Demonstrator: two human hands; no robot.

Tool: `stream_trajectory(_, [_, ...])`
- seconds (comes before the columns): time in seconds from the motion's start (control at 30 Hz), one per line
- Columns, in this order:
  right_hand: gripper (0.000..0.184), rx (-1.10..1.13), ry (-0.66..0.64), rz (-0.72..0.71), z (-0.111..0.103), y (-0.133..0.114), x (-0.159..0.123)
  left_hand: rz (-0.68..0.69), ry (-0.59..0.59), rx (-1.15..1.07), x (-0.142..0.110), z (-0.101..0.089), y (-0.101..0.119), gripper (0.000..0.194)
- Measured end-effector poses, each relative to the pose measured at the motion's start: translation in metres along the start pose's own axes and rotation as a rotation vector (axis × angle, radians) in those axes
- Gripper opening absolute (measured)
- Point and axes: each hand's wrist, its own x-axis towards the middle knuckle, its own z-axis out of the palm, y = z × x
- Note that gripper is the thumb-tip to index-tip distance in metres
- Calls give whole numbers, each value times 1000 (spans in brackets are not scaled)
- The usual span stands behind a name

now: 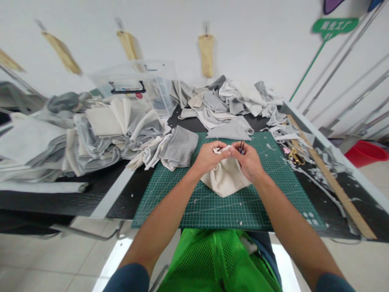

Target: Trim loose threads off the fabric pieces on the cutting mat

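Note:
A cream piece of cloth (pixel 226 178) hangs in folds from both hands, its lower part on the green cutting mat (pixel 194 205). My left hand (pixel 209 157) is closed on the cloth's upper edge. Beside it, my right hand (pixel 246 160) pinches the same edge, thumbs close together. Dark pointed tips of a small metal tool (pixel 242 146) stick up from my right fingers; the rest is hidden in the hand. A folded grey cloth (pixel 181 145) lies left of my left hand, and a light grey piece (pixel 229 129) lies beyond both hands.
Heaped cloth (pixel 100 134) covers the left side, before a clear plastic box (pixel 139 81). More fabric (pixel 225 97) is piled at the back. Gold-handled scissors (pixel 296 157), scraps and a long wooden ruler (pixel 337 186) lie right. A red bucket (pixel 366 154) stands beyond the table.

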Motion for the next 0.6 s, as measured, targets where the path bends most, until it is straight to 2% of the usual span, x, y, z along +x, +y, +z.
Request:
stream_trajectory(0.1, [33,8,-34,-3,-1,-3,-1,-10,49,-53,0,0,0,32])
stream_trajectory(0.23, [41,-65,-53,-95,-3,-6,-1,-32,79,-104,1,-1,-1,30])
stream_trajectory(0.43, [37,-456,82,-335,-7,-5,2,-69,137,-74,3,-2,-1,28])
stream_trajectory(0.6, [40,-673,56,-491,-12,-5,4,-62,198,-32,2,-3,5,26])
